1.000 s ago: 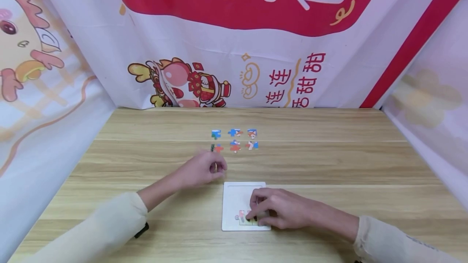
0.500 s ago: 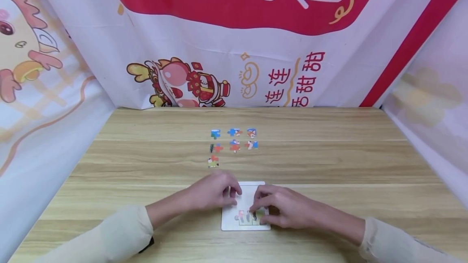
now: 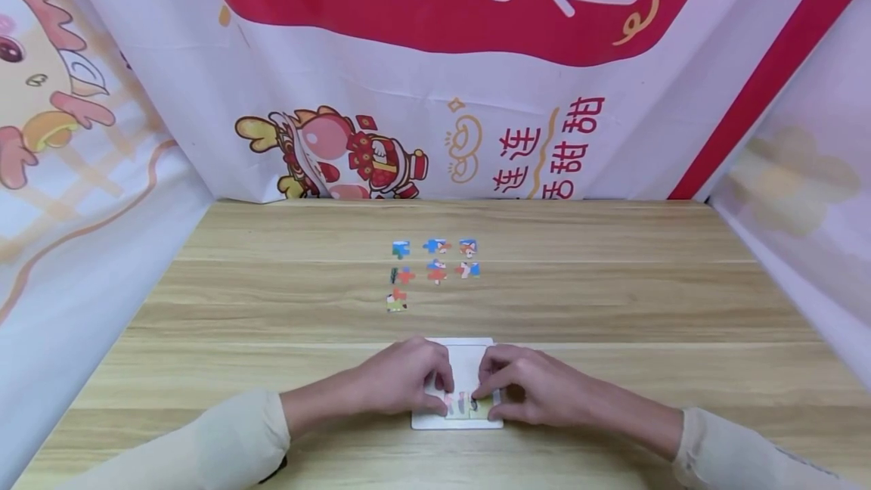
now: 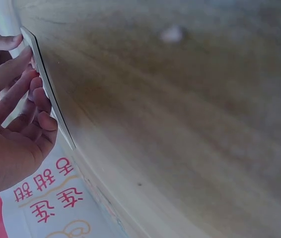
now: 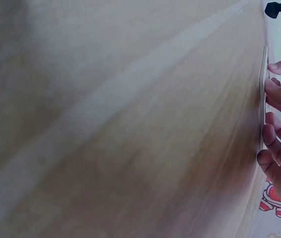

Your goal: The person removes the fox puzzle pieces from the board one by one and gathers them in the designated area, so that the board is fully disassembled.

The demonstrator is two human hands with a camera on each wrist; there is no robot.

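A white puzzle board (image 3: 468, 360) lies flat on the table near the person. Joined puzzle pieces (image 3: 460, 404) with green and pink print sit along its near edge. From the left, my left hand (image 3: 408, 378) reaches over the board, thumb and index fingertips gripping the left end of those pieces. My right hand (image 3: 534, 386) pinches the right-hand piece (image 3: 482, 405) between thumb and forefinger. Both hands have their other fingers bent, and they partly cover the board's sides. In the left wrist view the board (image 4: 48, 84) appears edge-on beside the fingers.
Beyond the board, several loose puzzle pieces lie in rows, among them a blue-and-green piece (image 3: 401, 249), a fox-face piece (image 3: 468, 248) and a nearer red-and-green piece (image 3: 397, 302). Printed cloth (image 3: 435, 82) hangs behind the wooden table (image 3: 612, 271) and at its sides.
My left hand has come from beside the loose pieces down to the pieces on the board, uncovering the red-and-green piece. My right hand has shifted slightly right.
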